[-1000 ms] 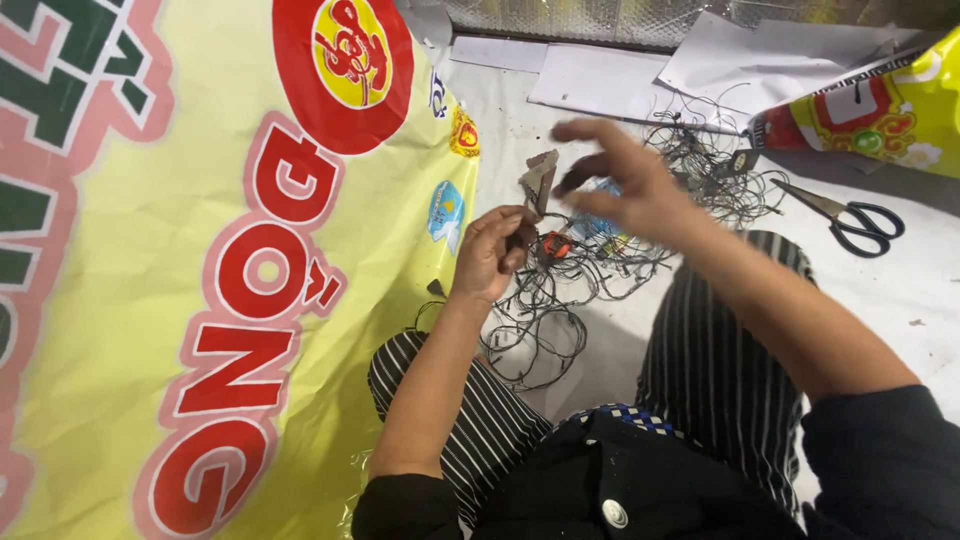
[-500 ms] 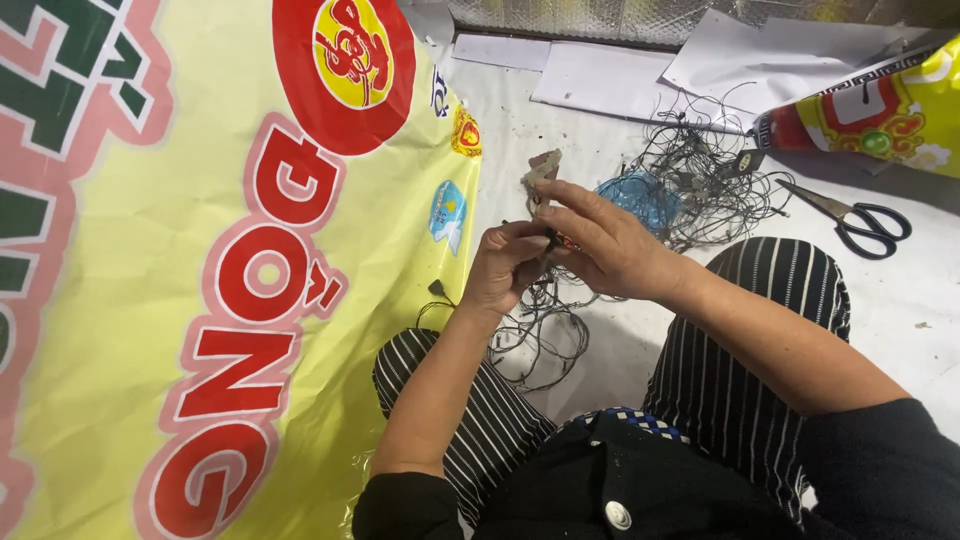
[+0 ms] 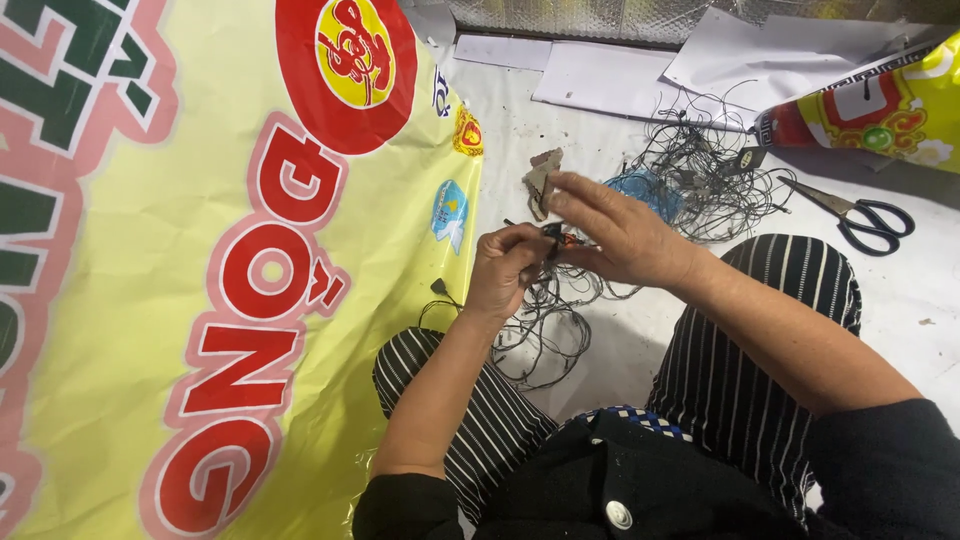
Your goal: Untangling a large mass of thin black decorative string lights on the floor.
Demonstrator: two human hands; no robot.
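My left hand (image 3: 510, 270) and my right hand (image 3: 620, 235) meet in front of me over my lap. Both pinch a small dark piece with a bit of orange (image 3: 562, 240), from which thin black wires (image 3: 545, 320) hang down in loops between my striped knees. A small brown cardboard scrap (image 3: 541, 180) lies just beyond my fingers. A bigger tangle of black wire (image 3: 700, 175) with a blue bundle (image 3: 640, 190) sits farther back.
A large yellow plastic sheet with red and green lettering (image 3: 200, 270) covers the left half. Black-handled scissors (image 3: 860, 215) lie at the right. A yellow and red bag (image 3: 880, 110) and white paper sheets (image 3: 640, 75) lie at the back.
My right hand came down from a raised, spread position to join my left hand at the small piece. The left hand dropped slightly, and the cardboard scrap now lies behind my fingers.
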